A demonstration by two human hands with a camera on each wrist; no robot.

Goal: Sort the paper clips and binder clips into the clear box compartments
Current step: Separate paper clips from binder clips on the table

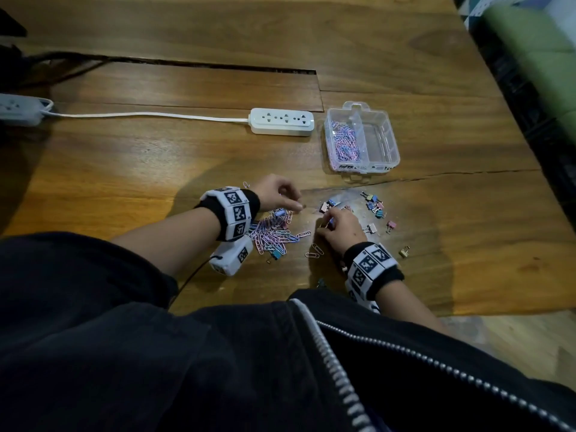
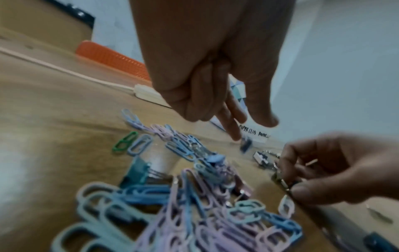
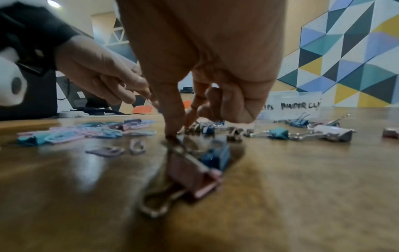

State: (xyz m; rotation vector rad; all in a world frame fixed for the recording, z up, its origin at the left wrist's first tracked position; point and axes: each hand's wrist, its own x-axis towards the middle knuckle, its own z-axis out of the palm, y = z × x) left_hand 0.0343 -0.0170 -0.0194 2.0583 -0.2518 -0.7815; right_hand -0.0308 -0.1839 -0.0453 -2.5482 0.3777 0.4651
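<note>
A pile of pastel paper clips [image 1: 274, 233] [image 2: 194, 213] lies under my left wrist. My left hand [image 1: 297, 207] [image 2: 248, 126] hovers over its far edge, outer fingers curled, index finger and thumb pointing down; a thin clip loop shows among the curled fingers in the right wrist view. My right hand [image 1: 325, 221] [image 2: 287, 182] pinches a binder clip by its metal handle, index tip on the table [image 3: 172, 133]. Loose binder clips [image 1: 374, 204] [image 3: 278, 133] lie to the right. The clear box [image 1: 386, 160] stands beyond, paper clips [image 1: 344, 141] in its left compartment, nothing in the right one.
A white power strip [image 1: 282, 121] with its cord lies left of the box, and another strip [image 1: 18, 109] sits at the far left. A pink binder clip [image 3: 194, 179] and a blue one [image 3: 218, 156] lie under my right wrist. The table's edge runs along the right.
</note>
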